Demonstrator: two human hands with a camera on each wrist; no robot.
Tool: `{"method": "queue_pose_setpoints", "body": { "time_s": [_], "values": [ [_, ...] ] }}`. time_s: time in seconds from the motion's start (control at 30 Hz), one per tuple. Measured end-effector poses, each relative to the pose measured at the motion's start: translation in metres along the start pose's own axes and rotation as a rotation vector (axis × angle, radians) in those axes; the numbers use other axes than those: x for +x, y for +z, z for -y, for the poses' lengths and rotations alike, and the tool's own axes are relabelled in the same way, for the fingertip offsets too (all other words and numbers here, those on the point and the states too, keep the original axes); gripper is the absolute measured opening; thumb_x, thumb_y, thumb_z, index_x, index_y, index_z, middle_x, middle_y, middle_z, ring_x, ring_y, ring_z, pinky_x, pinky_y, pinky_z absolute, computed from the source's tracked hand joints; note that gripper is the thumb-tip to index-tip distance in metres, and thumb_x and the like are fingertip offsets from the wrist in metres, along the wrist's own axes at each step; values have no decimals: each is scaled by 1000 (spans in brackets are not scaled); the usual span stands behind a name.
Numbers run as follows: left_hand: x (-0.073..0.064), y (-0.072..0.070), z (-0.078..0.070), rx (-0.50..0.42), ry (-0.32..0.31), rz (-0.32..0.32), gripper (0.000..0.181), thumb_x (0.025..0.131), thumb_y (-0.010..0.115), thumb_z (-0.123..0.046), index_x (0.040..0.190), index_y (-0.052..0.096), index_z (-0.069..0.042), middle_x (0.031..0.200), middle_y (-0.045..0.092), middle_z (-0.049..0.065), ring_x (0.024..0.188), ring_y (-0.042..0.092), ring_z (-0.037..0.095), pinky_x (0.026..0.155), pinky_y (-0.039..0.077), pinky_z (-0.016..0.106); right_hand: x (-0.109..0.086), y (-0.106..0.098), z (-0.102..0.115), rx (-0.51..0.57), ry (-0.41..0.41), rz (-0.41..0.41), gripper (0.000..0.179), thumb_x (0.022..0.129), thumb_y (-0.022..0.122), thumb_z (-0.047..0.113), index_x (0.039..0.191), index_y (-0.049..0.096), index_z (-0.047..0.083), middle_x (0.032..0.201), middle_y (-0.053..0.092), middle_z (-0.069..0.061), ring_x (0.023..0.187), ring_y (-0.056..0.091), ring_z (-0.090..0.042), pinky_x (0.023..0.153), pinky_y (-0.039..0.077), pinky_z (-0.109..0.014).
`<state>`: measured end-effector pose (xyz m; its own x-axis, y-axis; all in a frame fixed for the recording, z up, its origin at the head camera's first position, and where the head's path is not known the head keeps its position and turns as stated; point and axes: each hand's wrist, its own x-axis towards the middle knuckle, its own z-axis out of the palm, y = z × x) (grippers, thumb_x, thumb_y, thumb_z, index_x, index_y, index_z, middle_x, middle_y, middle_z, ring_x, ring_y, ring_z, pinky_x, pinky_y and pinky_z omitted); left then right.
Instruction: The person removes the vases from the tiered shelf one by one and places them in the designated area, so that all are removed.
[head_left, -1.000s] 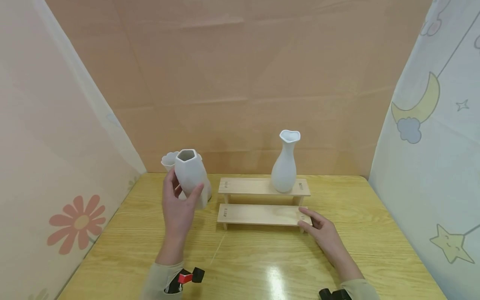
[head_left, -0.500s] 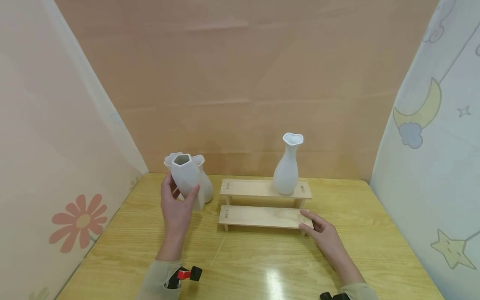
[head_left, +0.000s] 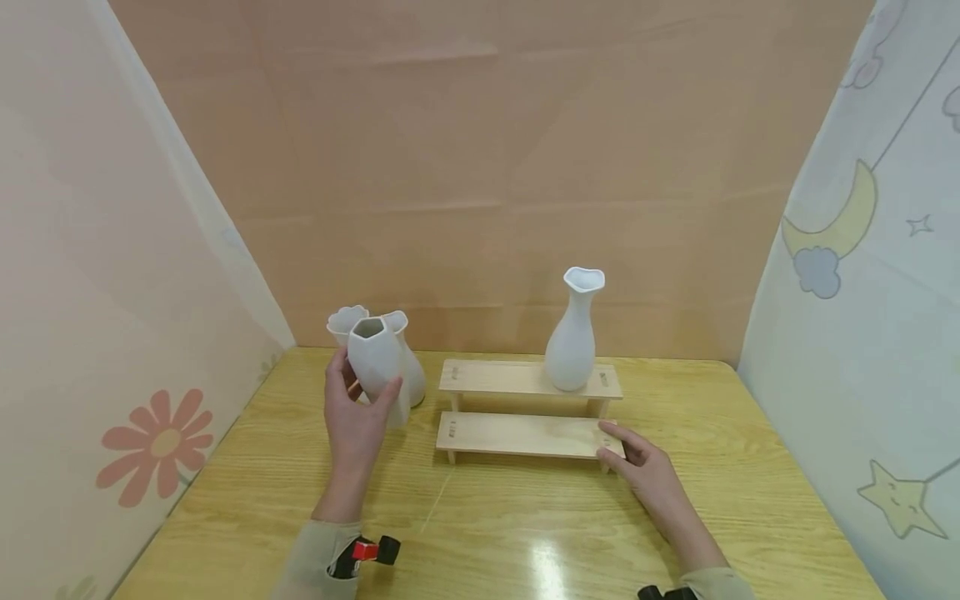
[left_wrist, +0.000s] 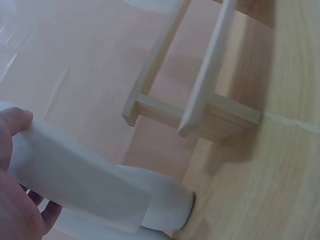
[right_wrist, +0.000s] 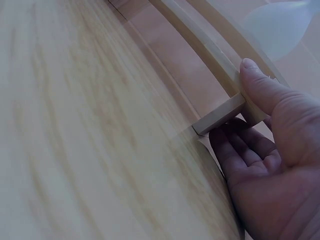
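Observation:
My left hand (head_left: pixel 358 421) holds a white faceted vase (head_left: pixel 377 362) with a five-sided mouth, thumb on its near right side and fingers round the left. In the left wrist view this vase (left_wrist: pixel 82 175) leans, its lower end overlapping the vases behind. Those are a white vase with a scalloped rim (head_left: pixel 345 320) and a white wavy-mouthed vase (head_left: pixel 412 375), both partly hidden. My right hand (head_left: pixel 647 467) grips the right end of the low step of a two-tier wooden stand (head_left: pixel 517 433). In the right wrist view its thumb lies on the board, fingers curled by the leg (right_wrist: pixel 220 114).
A tall white vase with a wavy mouth (head_left: pixel 572 346) stands on the right part of the upper step (head_left: pixel 491 377). The stand is on a wood-grain table (head_left: pixel 480 525). A tan backdrop (head_left: pixel 487 183) rises behind, with printed panels at both sides.
The faceted vase in my left hand has shifted slightly left and lower, uncovering more of the wavy-mouthed vase behind. My right hand stays at the stand. The head view has shifted a little.

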<state>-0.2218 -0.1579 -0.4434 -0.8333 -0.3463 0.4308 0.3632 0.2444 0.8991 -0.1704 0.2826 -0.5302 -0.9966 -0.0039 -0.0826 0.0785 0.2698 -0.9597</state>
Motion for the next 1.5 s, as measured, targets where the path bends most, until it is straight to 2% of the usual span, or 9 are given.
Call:
{"method": "queue_pose_setpoints", "body": {
  "time_s": [0.17,0.4,0.57,0.67,0.93,1.23,1.5],
  "values": [
    [-4,-5,6,50,-17,33,93,91,93,-8,168,41,-15,152,56,12,136,55,33,113,48,55,1,2,0,3,3,0,68,104,78,43,163,56,17,177,34,-10,167,20,-34,128,24,-44],
    [-5,-4,14,58,-43,71,91,91,92,-7,167,41,-10,155,49,16,138,52,38,115,47,59,-1,1,-3,8,24,5,71,104,78,47,164,55,18,177,35,-5,167,18,-33,128,23,-44],
    [-7,-1,21,67,-56,96,90,91,92,-5,165,41,-7,153,47,19,137,52,40,115,49,59,-1,2,-5,7,27,-9,70,102,79,48,162,57,19,174,41,0,167,20,-28,126,27,-29],
    [-7,1,26,81,-59,95,91,90,92,-4,165,41,-6,153,46,20,137,52,42,115,49,59,-1,3,-6,2,20,-10,70,102,79,47,162,57,18,174,42,-1,167,21,-30,123,28,-22],
    [-7,3,35,88,-59,95,90,90,91,-3,164,41,-4,153,45,22,136,52,41,114,50,61,0,0,-6,-4,17,-14,70,102,79,49,162,57,19,175,39,-2,167,20,-30,118,29,-15],
    [-10,4,39,96,-72,104,90,90,91,-5,165,40,-5,149,44,23,136,51,40,115,50,59,2,1,-6,-4,10,-8,70,103,78,48,162,57,18,176,37,-5,167,20,-32,117,29,-13],
    [-9,5,42,111,-64,109,91,91,91,-6,166,39,-7,151,43,23,138,50,43,115,50,61,1,0,-2,-4,17,0,70,104,78,47,163,56,18,177,35,-7,167,18,-33,126,25,-34]
  ]
}}
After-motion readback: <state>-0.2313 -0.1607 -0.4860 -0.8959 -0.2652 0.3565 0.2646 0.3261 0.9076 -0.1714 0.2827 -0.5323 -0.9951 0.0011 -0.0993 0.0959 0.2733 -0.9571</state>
